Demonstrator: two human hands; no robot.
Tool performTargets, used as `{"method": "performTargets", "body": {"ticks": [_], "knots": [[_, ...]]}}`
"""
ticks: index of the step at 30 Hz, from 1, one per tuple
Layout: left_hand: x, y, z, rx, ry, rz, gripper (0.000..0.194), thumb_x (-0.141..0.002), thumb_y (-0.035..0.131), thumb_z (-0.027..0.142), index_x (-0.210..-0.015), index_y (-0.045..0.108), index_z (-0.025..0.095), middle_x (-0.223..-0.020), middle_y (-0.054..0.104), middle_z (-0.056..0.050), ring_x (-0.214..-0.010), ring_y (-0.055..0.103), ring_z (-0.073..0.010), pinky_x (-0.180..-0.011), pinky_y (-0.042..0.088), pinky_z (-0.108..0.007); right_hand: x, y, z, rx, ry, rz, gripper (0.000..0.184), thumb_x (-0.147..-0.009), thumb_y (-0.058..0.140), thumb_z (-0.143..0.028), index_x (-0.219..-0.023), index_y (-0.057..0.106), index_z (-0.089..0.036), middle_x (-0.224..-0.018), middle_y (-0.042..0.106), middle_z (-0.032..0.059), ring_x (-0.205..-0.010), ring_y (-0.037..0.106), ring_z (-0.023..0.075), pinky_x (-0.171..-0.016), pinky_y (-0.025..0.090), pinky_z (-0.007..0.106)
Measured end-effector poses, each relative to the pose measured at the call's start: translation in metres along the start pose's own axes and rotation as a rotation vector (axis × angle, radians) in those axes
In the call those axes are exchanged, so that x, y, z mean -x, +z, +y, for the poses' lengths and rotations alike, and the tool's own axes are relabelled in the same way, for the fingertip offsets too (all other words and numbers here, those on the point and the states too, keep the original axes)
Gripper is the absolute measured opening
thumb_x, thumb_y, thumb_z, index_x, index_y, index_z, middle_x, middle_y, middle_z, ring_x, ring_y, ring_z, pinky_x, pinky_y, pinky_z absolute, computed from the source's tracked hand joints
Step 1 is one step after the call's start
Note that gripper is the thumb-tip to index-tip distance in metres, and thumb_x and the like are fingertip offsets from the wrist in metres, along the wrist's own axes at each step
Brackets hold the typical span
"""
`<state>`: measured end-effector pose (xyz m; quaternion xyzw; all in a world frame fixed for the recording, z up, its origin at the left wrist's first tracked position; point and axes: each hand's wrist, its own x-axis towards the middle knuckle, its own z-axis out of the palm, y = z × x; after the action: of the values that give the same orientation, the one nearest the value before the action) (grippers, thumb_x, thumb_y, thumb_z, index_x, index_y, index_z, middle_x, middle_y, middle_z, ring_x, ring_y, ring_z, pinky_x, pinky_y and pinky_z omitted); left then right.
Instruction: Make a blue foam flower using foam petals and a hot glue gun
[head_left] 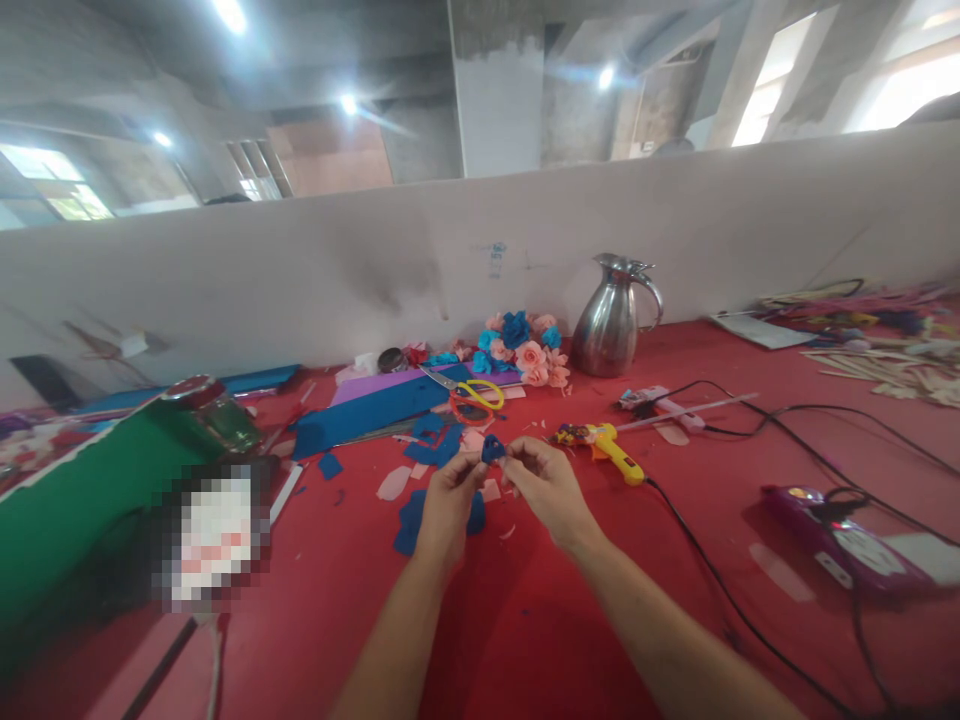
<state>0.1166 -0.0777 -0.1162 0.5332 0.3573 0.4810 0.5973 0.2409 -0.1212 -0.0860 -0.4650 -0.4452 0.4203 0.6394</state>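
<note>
Both my hands meet above the red table (525, 620), pinching a small rolled blue foam piece (493, 449) between their fingertips. My left hand (450, 495) grips it from the left, my right hand (541, 482) from the right. Under my left hand lie cut blue foam scraps (411, 522). A yellow glue gun (611, 447) rests just right of my right hand, its black cord (697, 550) trailing toward me. Yellow and orange scissors (471, 397) lie on a blue foam sheet (371, 412) beyond my hands.
Finished pink and blue foam flowers (525, 345) sit by a steel jug (611, 318) at the white partition. A green sheet (82, 500) and a jar (214, 410) are at left. A purple power strip (840, 540) and wooden sticks (892, 365) are at right.
</note>
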Motion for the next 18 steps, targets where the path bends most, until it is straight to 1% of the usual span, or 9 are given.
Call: {"method": "performTargets", "body": {"ticks": [2,5,7,9,12,14,16,18], "knots": [[0.0,0.0,-0.001,0.009,-0.003,0.01,0.019,-0.071,0.069,0.032,-0.084,0.072,0.018,-0.075,0.063,-0.001,-0.071,0.051,-0.0136,-0.069,0.039,-0.024,0.0,0.0,-0.001,0.001,-0.001,0.003,0.009,-0.069,0.057,-0.025,-0.063,0.055,-0.019,-0.052,0.055,-0.0038,-0.047,0.048,0.0094,-0.048,0.037,0.021],[0.0,-0.001,-0.002,0.048,-0.021,0.046,0.017,-0.069,0.072,0.033,-0.077,0.069,0.017,-0.067,0.06,0.001,-0.065,0.049,-0.0112,-0.064,0.038,-0.022,0.0,-0.001,0.0,0.004,0.007,0.016,0.008,-0.069,0.057,-0.025,-0.063,0.055,-0.019,-0.053,0.055,-0.0039,-0.047,0.048,0.0098,-0.048,0.037,0.022],[0.0,-0.001,-0.001,0.119,-0.054,0.067,0.018,-0.066,0.075,0.032,-0.07,0.067,0.016,-0.061,0.056,0.002,-0.06,0.047,-0.0094,-0.061,0.037,-0.021,-0.001,0.0,0.003,0.044,0.007,0.03,0.006,-0.067,0.059,-0.025,-0.065,0.058,-0.019,-0.059,0.059,-0.0025,-0.051,0.049,0.0105,-0.049,0.038,0.022],[0.0,0.0,0.001,0.215,-0.116,0.079,0.021,-0.061,0.078,0.03,-0.065,0.064,0.015,-0.059,0.054,0.003,-0.057,0.047,-0.0078,-0.058,0.037,-0.019,-0.002,0.001,0.008,0.108,0.017,0.028,0.008,-0.067,0.06,-0.026,-0.07,0.062,-0.019,-0.067,0.063,-0.0003,-0.055,0.051,0.0115,-0.051,0.04,0.023],[0.001,0.002,0.007,0.35,-0.203,0.085,0.027,-0.053,0.083,0.028,-0.061,0.062,0.014,-0.06,0.056,0.003,-0.056,0.049,-0.0065,-0.057,0.04,-0.018,-0.003,0.001,0.017,0.184,0.035,0.003,0.016,-0.066,0.06,-0.025,-0.08,0.065,-0.018,-0.074,0.066,0.0017,-0.057,0.053,0.0125,-0.054,0.043,0.025],[0.001,0.004,0.01,0.415,-0.229,0.082,0.029,-0.05,0.085,0.026,-0.059,0.061,0.013,-0.06,0.057,0.003,-0.056,0.051,-0.0061,-0.057,0.042,-0.017,-0.003,0.002,0.022,0.18,0.047,-0.026,0.021,-0.066,0.061,-0.026,-0.085,0.065,-0.017,-0.077,0.066,0.0022,-0.058,0.056,0.013,-0.056,0.045,0.026],[0.001,0.004,0.012,0.461,-0.248,0.095,0.029,-0.047,0.087,0.023,-0.06,0.063,0.013,-0.06,0.06,0.003,-0.056,0.053,-0.0061,-0.057,0.043,-0.016,-0.002,0.002,0.024,0.149,0.059,-0.075,0.022,-0.067,0.061,-0.027,-0.086,0.065,-0.017,-0.077,0.067,0.0023,-0.056,0.057,0.013,-0.055,0.046,0.026],[0.001,0.005,0.011,0.493,-0.272,0.123,0.028,-0.045,0.087,0.02,-0.061,0.066,0.014,-0.06,0.062,0.003,-0.056,0.055,-0.0059,-0.057,0.044,-0.016,-0.002,0.003,0.024,0.12,0.064,-0.121,0.018,-0.07,0.061,-0.029,-0.083,0.064,-0.018,-0.073,0.065,0.0012,-0.054,0.056,0.0124,-0.053,0.045,0.025]]}}
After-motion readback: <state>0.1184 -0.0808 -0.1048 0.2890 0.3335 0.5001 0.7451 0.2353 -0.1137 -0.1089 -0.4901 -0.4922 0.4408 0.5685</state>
